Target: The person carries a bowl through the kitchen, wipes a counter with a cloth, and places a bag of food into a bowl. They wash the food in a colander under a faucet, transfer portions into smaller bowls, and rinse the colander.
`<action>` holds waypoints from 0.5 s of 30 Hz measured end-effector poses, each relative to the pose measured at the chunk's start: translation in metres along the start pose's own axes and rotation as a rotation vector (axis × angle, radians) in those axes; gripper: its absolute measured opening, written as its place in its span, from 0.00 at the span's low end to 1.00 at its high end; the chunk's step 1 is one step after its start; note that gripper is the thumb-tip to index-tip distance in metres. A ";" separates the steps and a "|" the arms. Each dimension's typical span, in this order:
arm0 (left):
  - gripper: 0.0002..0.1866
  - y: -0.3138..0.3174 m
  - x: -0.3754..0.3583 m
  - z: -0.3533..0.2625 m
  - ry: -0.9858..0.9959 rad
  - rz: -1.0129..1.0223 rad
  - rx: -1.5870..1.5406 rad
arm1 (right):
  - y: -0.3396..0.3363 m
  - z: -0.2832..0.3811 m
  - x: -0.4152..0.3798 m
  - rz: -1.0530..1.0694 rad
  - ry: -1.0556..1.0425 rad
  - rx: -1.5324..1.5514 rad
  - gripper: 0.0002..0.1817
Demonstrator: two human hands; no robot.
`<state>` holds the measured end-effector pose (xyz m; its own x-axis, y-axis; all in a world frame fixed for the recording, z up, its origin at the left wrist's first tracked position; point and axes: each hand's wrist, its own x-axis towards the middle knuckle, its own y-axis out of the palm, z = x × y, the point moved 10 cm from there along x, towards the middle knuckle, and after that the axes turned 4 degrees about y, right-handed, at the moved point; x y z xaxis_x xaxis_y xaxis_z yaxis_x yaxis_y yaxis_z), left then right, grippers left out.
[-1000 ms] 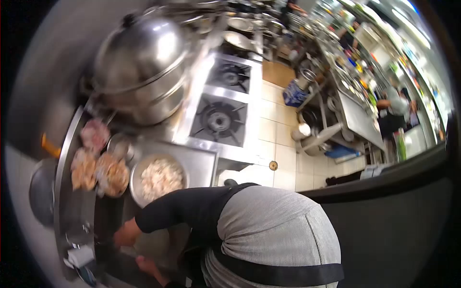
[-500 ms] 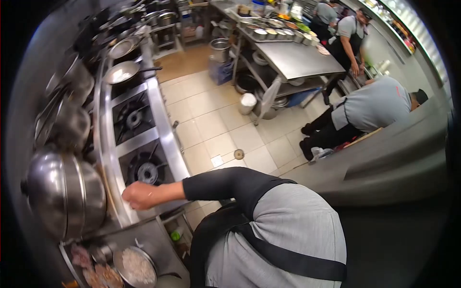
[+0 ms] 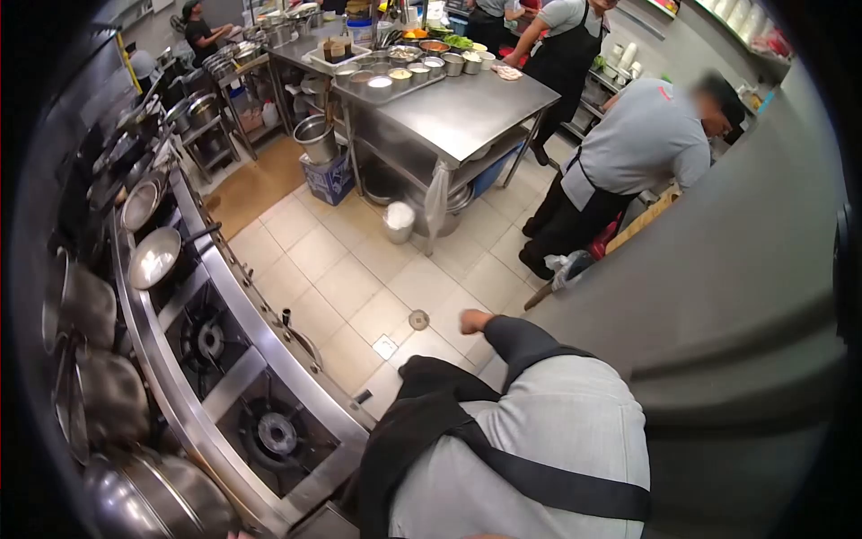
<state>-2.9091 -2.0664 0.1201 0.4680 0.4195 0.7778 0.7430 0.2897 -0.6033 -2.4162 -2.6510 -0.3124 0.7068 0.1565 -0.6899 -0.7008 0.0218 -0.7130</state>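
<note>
My right hand (image 3: 474, 322), at the end of a dark sleeve, hangs over the tiled floor near the drain (image 3: 418, 320). Its fingers look curled, and nothing shows in them. A sliver of skin shows at the bottom edge, too little to identify; my left hand is not otherwise visible. To the left runs the stove (image 3: 241, 359) with black burners. A pan (image 3: 155, 258) with pale contents stands at its far part, beside a second pan (image 3: 142, 203). The large lidded metal pot (image 3: 157, 494) is at the lower left.
A steel table (image 3: 458, 117) carries containers of ingredients. A person in grey (image 3: 642, 135) bends at the right; another in a black apron (image 3: 567, 58) stands behind. More people are at the back. A bucket (image 3: 399, 221) and a blue crate (image 3: 328, 177) stand on the floor.
My right hand has moved away from the stove's near edge, to the right over the floor. The view has turned, so the tray with the bowl and meat has dropped out of sight.
</note>
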 end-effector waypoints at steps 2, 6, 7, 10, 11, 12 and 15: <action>0.06 0.116 0.047 -0.061 0.007 0.172 -0.557 | 0.015 -0.046 0.007 -0.007 0.030 0.037 0.16; 0.24 0.270 0.108 -0.289 0.238 0.580 -0.741 | 0.074 -0.147 0.057 0.132 0.175 0.047 0.22; 0.24 0.319 0.104 -0.312 0.198 0.649 -0.830 | 0.064 -0.155 0.068 0.123 0.176 0.089 0.22; 0.10 0.423 0.115 -0.375 0.263 0.714 -0.864 | -0.035 -0.144 0.082 -0.167 0.102 0.183 0.21; 0.05 0.448 0.119 -0.393 0.272 0.711 -0.875 | -0.060 -0.142 0.090 -0.176 0.083 0.244 0.21; 0.10 0.475 0.124 -0.402 0.275 0.665 -0.838 | -0.094 -0.138 0.104 -0.192 0.062 0.294 0.21; 0.09 0.567 0.139 -0.379 0.166 0.650 -0.600 | -0.165 -0.143 0.206 -0.322 0.057 0.333 0.22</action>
<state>-2.2417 -2.1702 -0.0472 0.9117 0.2008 0.3584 0.4105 -0.4790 -0.7759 -2.1408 -2.7637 -0.3551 0.8910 0.0360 -0.4527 -0.4314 0.3779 -0.8192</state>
